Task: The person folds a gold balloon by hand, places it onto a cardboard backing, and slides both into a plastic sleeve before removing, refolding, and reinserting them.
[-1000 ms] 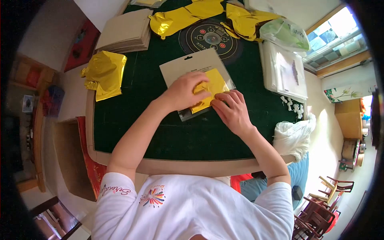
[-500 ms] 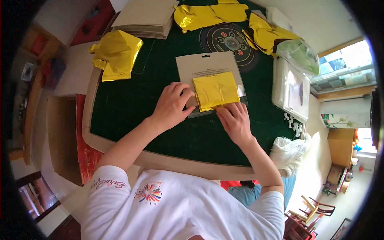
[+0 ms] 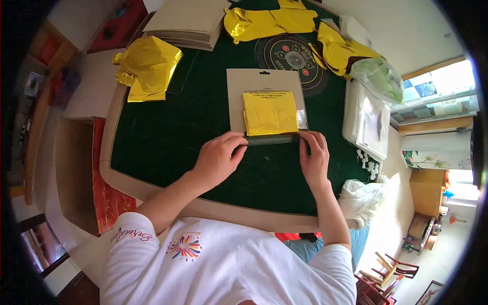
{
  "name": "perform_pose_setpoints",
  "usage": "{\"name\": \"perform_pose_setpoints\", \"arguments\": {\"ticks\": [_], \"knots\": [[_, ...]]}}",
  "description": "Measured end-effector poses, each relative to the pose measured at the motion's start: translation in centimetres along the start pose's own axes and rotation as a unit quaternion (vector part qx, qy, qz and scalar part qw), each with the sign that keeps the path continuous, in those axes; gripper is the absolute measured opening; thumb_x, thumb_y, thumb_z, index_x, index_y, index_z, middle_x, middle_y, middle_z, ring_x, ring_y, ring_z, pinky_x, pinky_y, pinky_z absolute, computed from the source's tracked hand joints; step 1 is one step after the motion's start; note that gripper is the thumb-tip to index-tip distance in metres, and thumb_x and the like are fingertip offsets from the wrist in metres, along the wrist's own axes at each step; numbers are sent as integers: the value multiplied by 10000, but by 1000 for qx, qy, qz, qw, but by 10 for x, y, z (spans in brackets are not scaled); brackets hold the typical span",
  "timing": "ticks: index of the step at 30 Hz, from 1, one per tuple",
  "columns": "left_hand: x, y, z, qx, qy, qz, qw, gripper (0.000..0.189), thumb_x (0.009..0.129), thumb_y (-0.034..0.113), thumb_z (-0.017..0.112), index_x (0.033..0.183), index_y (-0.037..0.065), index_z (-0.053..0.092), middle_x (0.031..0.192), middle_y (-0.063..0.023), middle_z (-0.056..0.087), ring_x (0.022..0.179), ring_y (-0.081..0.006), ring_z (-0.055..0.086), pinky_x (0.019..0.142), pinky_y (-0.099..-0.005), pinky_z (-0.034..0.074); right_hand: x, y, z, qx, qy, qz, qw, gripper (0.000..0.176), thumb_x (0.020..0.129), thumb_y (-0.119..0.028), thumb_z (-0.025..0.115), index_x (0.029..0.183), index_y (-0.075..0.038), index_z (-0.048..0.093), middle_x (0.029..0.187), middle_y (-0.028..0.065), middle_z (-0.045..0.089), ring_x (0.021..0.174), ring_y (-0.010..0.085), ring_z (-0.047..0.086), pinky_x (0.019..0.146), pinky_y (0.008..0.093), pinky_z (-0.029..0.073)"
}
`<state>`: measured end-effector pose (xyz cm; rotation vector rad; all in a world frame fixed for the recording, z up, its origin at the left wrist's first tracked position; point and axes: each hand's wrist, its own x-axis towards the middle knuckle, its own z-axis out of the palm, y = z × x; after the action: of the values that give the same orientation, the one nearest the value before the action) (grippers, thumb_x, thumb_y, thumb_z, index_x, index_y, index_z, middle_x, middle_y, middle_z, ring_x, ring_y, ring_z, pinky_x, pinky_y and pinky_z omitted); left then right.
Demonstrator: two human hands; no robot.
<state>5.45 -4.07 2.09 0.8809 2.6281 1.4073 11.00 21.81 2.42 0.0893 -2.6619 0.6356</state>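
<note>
A folded gold foil balloon (image 3: pixel 271 114) lies on a cardboard backing (image 3: pixel 239 84) with a hang hole at its top. Both appear to be inside a clear plastic bag (image 3: pixel 272 140), whose transparent strip shows below the foil; printed text runs above the foil. My left hand (image 3: pixel 219 156) pinches the strip's left end between thumb and fingers. At the other end, my right hand (image 3: pixel 315 155) grips the right corner with thumb and fingers closed. The bag rests flat on the green table surface (image 3: pixel 168 147).
More gold foil balloons lie at the far left (image 3: pixel 150 68), far middle (image 3: pixel 269 24) and far right. A cardboard stack (image 3: pixel 183 25) stands at the back. Along the right are a pile of plastic bags (image 3: pixel 366 122), small white pieces (image 3: pixel 367 163) and a white string bundle (image 3: pixel 361 198).
Both hands have moved from beside and on the foil to the bag's lower corners, with the right hand shifting outward. The bag now lies straighter, and its lower strip is stretched between the hands.
</note>
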Motion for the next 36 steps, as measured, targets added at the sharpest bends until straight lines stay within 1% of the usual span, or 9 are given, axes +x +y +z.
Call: {"name": "perform_pose_setpoints", "arguments": {"ticks": [6, 8, 12, 14, 21, 26, 29, 32, 36], "knots": [[-2, 2, 4, 9, -46, -66, 997, 166, 860, 117, 676, 1003, 50, 626, 1271, -177, 604, 783, -295, 689, 749, -389, 555, -8, 1, 4, -20, -28, 16, 999, 313, 839, 68, 600, 1140, -5, 646, 1096, 134, 598, 1008, 307, 573, 894, 396, 495], [-1, -4, 7, 18, -36, -35, 999, 211, 858, 91, 695, 1056, 57, 629, 1323, -148, 580, 592, -131, 617, 594, -268, 535, -10, 4, 6, -29, -35, 0, 999, 402, 805, 81, 607, 1197, -6, 626, 1119, 136, 584, 1040, 309, 553, 898, 394, 489], [2, -2, 6, 17, -45, -42, 998, 195, 867, 138, 679, 1031, 54, 614, 1314, -194, 573, 707, -284, 680, 732, -395, 556, -7, 0, 6, -44, -43, -3, 998, 458, 775, 91, 607, 1223, -7, 611, 1123, 136, 574, 1041, 316, 546, 910, 400, 479], [4, -3, 6, -10, -55, -59, 997, 241, 872, 82, 681, 1105, 56, 629, 1348, -142, 562, 611, -112, 622, 596, -258, 531, -5, -1, 7, -57, -40, 1, 998, 466, 801, 110, 562, 1242, -31, 618, 1100, 141, 576, 1015, 318, 550, 877, 380, 490], [20, -4, 3, -240, -57, -201, 948, 286, 912, 59, 622, 1197, 37, 616, 1357, -112, 555, 654, -76, 616, 602, -236, 521, -3, 3, 12, -54, -42, -24, 997, 508, 757, 91, 599, 1254, -14, 591, 1104, 136, 559, 1024, 318, 540, 896, 415, 468], [26, -17, -3, 116, 31, 41, 992, 236, 883, 67, 653, 1116, 33, 646, 1148, -74, 589, 810, -183, 627, 733, -309, 542, 1, 2, 11, -62, -47, -18, 997, 483, 768, 54, 624, 1244, -20, 594, 1080, 134, 567, 1006, 310, 548, 873, 400, 467], [36, -18, -13, 165, 42, 38, 985, 145, 836, 66, 687, 979, 40, 678, 999, -68, 576, 930, -242, 595, 778, -351, 543, 3, -5, 8, -25, -31, -31, 999, 401, 804, 75, 596, 1191, -24, 626, 1058, 136, 580, 978, 321, 561, 868, 398, 478], [39, -27, -10, 184, 30, 47, 981, 174, 847, 72, 692, 1020, 55, 693, 1043, -56, 569, 948, -202, 582, 790, -327, 534, 11, -19, 10, -21, -41, -122, 992, 423, 791, 64, 607, 1199, -45, 624, 1061, 124, 584, 983, 308, 565, 872, 402, 469], [36, -27, -1, 188, 16, 40, 981, 163, 837, 63, 699, 999, 57, 710, 1046, -58, 564, 938, -205, 577, 787, -330, 535, 26, -28, 34, -81, -28, -116, 989, 424, 804, -5, 638, 1222, -71, 615, 980, 100, 566, 919, 278, 560, 842, 403, 445]]}}
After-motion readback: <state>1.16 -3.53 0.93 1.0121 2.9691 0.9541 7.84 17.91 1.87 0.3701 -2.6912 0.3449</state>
